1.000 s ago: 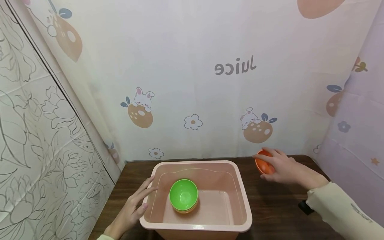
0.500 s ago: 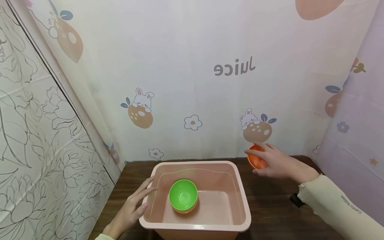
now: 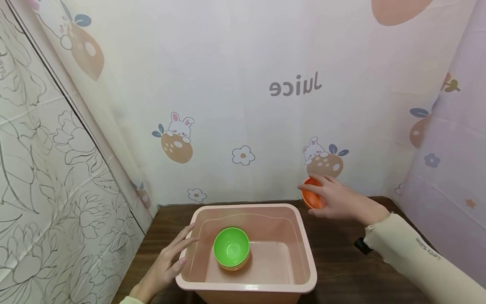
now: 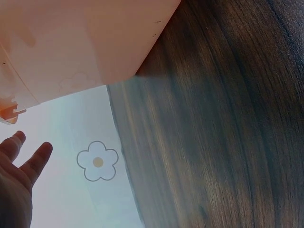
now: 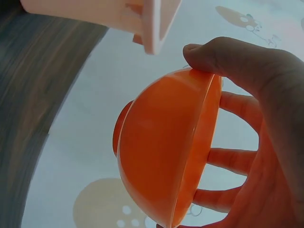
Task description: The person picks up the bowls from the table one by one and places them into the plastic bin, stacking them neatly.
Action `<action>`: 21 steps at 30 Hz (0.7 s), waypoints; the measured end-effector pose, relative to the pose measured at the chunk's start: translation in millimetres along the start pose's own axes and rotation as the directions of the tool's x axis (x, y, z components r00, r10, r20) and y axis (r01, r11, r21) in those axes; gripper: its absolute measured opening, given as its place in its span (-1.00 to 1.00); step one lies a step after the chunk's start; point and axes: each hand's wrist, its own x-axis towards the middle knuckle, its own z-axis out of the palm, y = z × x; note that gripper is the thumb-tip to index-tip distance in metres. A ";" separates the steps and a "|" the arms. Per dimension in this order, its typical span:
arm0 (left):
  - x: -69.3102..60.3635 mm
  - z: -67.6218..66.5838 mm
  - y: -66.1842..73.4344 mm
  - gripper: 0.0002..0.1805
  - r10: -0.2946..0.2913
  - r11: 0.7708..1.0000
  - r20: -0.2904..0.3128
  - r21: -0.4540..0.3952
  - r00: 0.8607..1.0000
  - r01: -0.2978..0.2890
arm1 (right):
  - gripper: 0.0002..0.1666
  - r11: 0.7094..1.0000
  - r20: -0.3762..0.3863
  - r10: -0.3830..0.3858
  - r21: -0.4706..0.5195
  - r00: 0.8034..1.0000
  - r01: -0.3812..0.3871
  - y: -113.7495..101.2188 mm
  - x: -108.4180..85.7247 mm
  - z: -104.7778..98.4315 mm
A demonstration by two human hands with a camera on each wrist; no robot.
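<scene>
An orange bowl [image 5: 156, 142] is held by the rim in my right hand [image 3: 336, 198], thumb on one side and fingers on the other. It is tilted on its side in the air, to the right of a pink plastic tub [image 3: 247, 288]. Inside the tub, toward its left, a green bowl [image 3: 231, 247] sits stacked on a yellow-orange bowl [image 3: 234, 268]. My left hand [image 3: 165, 264] rests against the tub's left rim with its fingers extended. In the left wrist view, only part of that hand shows beside the tub's outer wall [image 4: 85, 47].
The tub stands on a dark wooden table [image 3: 334, 261]. Behind it hangs a printed curtain [image 3: 243, 105], close to the table's back edge. A white floral panel [image 3: 57, 169] borders the left side. A small black object [image 3: 362, 245] shows beside the right sleeve.
My right hand has moved left and slightly up with the orange bowl, closer to the tub. The left hand and the stacked bowls have stayed in place.
</scene>
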 end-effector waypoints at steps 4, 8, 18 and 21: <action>0.3 0.4 0.4 -0.50 -0.011 1.000 0.002 0.001 1.000 0.011 | -0.20 1.000 0.008 -0.010 0.008 1.000 0.010 -4.7 5.5 -0.8; 0.6 0.1 1.1 -0.50 -0.022 1.000 0.003 0.004 1.000 0.022 | -0.23 0.999 0.018 -0.022 0.031 1.000 0.021 -12.2 12.3 -2.9; -1.1 -0.7 -0.5 -0.50 -0.013 1.000 0.008 0.013 1.000 0.013 | -0.29 0.999 0.039 -0.041 0.003 0.998 0.041 -40.0 29.9 -5.0; -1.5 -0.4 -1.4 -0.49 -0.004 1.000 0.009 0.016 1.000 0.004 | -0.28 0.999 0.053 -0.052 0.000 0.997 0.052 -46.9 35.0 -4.1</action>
